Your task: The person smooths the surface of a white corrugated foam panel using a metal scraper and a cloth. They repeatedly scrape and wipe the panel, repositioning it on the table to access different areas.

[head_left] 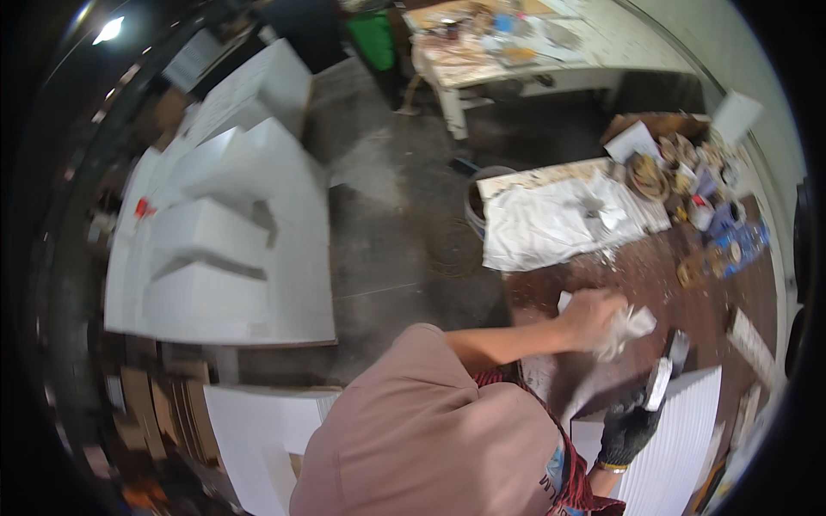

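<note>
My bare left hand (594, 318), a little blurred, closes on a crumpled white cloth or paper wad (635, 324) above the dark brown tabletop (568, 297). My right hand (626, 433), in a dark knitted glove, is closed around a flat tool (658, 383) with a white part and a dark grey end; its exact kind does not show. Directly beside the gloved hand stands a white ridged stack of panels or sheets (684, 430). A spread white cloth (551, 219) lies on a stained board beyond my left hand.
Bottles (740, 249), tape rolls and cups (701, 211) crowd the table's right side. A bucket (473, 202) stands at its left edge. Large white box-like forms (224, 232) fill the left. A cluttered workbench (508, 69) stands at the back.
</note>
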`<control>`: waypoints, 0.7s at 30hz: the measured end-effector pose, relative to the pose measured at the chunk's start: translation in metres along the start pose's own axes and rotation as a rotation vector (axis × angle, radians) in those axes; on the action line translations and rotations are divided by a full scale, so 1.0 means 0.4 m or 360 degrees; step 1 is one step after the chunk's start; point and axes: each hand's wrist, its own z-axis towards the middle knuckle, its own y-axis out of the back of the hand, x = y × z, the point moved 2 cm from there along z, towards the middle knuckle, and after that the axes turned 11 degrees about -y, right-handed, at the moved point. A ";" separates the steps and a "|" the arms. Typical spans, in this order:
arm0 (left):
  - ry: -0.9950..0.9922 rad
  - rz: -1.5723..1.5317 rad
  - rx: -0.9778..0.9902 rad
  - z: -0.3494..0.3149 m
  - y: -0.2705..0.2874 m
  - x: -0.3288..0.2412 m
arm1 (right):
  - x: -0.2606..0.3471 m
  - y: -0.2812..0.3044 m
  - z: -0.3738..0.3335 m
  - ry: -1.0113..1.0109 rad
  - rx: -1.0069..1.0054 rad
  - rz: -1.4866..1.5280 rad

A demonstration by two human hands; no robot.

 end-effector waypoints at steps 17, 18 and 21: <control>-0.0151 0.0722 0.0636 -0.332 -0.178 -0.022 | -0.098 0.049 0.000 -0.0478 0.0170 -0.0467; -0.0148 0.0735 0.0631 -0.331 -0.181 -0.016 | -0.100 0.048 -0.001 -0.0478 0.0175 -0.0477; -0.0161 0.0697 0.0739 -0.329 -0.197 0.006 | -0.105 0.042 0.001 -0.0461 0.0166 -0.0500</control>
